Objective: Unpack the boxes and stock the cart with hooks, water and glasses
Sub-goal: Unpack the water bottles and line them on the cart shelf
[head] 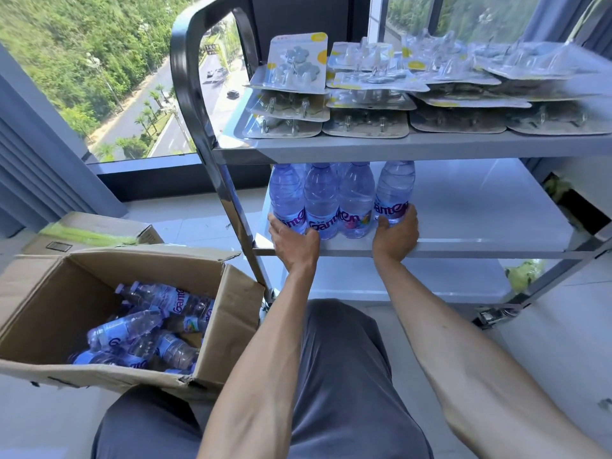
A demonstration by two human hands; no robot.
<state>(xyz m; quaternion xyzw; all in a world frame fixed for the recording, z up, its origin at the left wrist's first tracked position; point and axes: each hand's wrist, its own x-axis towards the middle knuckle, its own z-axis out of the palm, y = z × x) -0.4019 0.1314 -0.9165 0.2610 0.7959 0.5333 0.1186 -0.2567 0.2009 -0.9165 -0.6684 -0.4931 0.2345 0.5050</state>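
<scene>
Beside a tall window, a steel cart is standing on pale floor tiles. Hook packs are lying flat on its top shelf. Water bottles are standing upright, caps up, on the middle shelf. The left hand is cupping the leftmost bottle's base; the right hand is wrapping its fingers round the rightmost. More bottles are lying sideways in the open box.

The top shelf hides the bottle caps, and the hook packs run off the right edge.
</scene>
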